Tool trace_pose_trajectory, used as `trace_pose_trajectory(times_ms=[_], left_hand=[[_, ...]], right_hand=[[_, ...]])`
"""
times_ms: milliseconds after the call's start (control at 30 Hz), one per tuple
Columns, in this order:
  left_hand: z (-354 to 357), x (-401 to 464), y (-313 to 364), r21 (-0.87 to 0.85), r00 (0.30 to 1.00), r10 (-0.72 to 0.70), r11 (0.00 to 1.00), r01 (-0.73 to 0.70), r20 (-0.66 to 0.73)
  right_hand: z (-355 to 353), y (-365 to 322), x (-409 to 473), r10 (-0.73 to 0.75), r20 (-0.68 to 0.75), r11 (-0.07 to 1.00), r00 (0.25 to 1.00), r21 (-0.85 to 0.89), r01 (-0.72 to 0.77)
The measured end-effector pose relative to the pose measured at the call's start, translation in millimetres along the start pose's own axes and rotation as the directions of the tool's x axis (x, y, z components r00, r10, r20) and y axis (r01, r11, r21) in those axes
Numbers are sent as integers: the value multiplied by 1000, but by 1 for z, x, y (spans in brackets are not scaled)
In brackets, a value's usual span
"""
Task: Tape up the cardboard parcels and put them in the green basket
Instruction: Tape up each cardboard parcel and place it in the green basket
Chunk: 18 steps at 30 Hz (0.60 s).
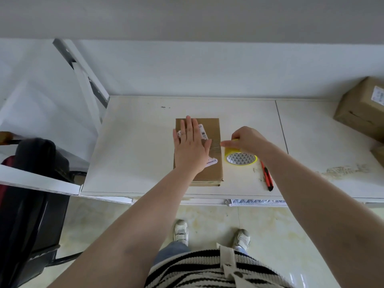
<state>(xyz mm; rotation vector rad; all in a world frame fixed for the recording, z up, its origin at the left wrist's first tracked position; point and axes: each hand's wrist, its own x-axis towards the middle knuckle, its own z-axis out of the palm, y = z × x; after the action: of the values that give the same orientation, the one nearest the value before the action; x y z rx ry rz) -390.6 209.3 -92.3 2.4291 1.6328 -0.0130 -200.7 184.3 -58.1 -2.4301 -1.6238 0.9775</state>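
A flat brown cardboard parcel [214, 169] with white labels lies in the middle of the white table [133, 146]. My left hand [191, 146] presses flat on its top, fingers straight. Just right of the parcel, my right hand [247, 140] grips a yellow tape roll [241, 159] from above, with the index finger pointing toward the parcel. A clear strip of tape [216, 147] runs from the roll across the parcel's top between my hands. No green basket is in view.
An orange box cutter [267, 176] lies right of the roll, near the table's front edge. More cardboard boxes [361, 107] sit at the far right. A black office chair [35, 183] stands left, beside a white shelf frame [83, 80].
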Motion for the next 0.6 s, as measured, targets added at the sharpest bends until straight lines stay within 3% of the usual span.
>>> trace_pose_trajectory(times_ms=[133, 300, 467, 600], left_hand=[[-6, 1, -13, -103, 999, 15, 995, -11, 42], [-18, 2, -53, -356, 997, 30, 934, -2, 73], [-35, 6, -68, -492, 949, -79, 840, 229, 306], [-42, 5, -70, -623, 902, -89, 695, 360, 422]], right_hand=[[2, -3, -8, -98, -29, 983, 995, 155, 101], [-11, -31, -16, -256, -82, 930, 963, 252, 269], [-14, -68, -21, -301, -101, 919, 948, 237, 316], [-20, -78, -25, -289, -57, 944, 956, 153, 294]])
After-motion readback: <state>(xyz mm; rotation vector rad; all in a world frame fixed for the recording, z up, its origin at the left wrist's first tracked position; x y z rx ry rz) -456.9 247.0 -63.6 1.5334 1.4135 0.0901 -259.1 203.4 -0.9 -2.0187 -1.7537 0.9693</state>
